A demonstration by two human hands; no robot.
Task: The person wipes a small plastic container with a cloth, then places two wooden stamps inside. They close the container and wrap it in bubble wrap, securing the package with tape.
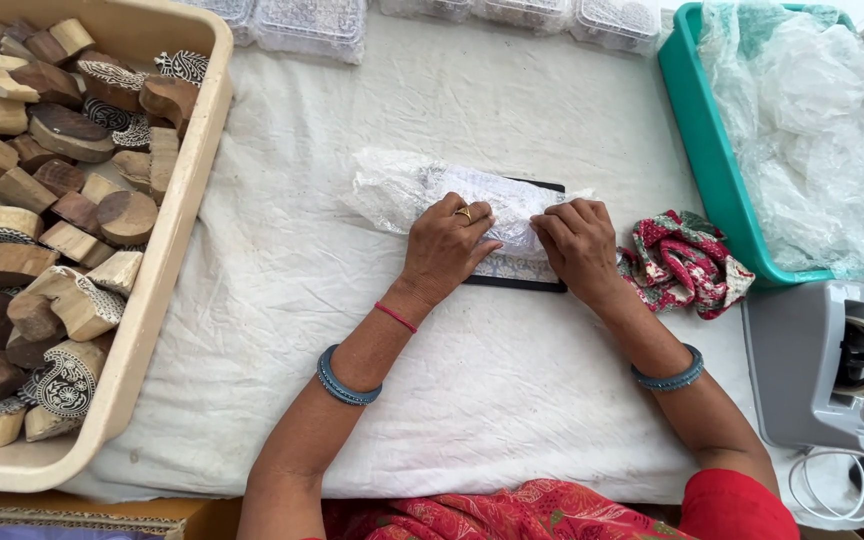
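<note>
Step in hand, by the look of it: wrapping a flat dark-edged slab (512, 272) in clear plastic film (402, 190) at centre of cloth-covered table (282, 270). Left hand (447, 250) lies flat, fingers together, pressing film down; right hand (577, 243) curled, pinching film edge w/ fingertips. Next move likely needs film kept taut over slab; tape dispenser (822, 365) sits near, right.

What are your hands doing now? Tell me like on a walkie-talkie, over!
Left hand and right hand both pressing on plastic-wrapped packet. Packet lies on dark flat pad. Red patterned cloth close beside right hand, not touching.
</note>
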